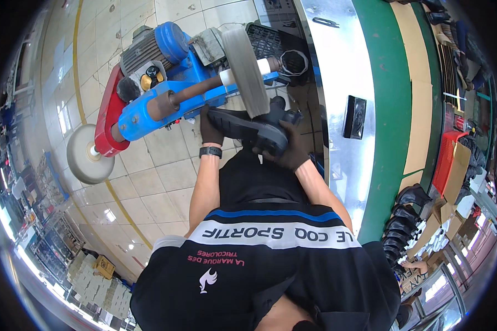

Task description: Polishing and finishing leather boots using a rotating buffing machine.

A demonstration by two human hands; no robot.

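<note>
So both hands are in dark gloves here, just on the wearer's side of the big grey wheel (pixel 242 63), which is my landmark. Left hand (pixel 210 130), watch (pixel 210 151) on the wrist, is curled partly closed around one end of a black shoe (pixel 232 126), below the wheel and to its left. Right hand (pixel 294 149) is bent around the heel end, below the wheel and a bit right; some fingertips are hidden on both. The shoe sits between the hands, sole up, right at the wheel's lower edge, can't tell if they're actually touching. Left of the wheel there's a blue machine body (pixel 138 119); well right, a metal bench (pixel 342 63). Farther off, just past the wheel, a dark crate (pixel 263 38).
</note>
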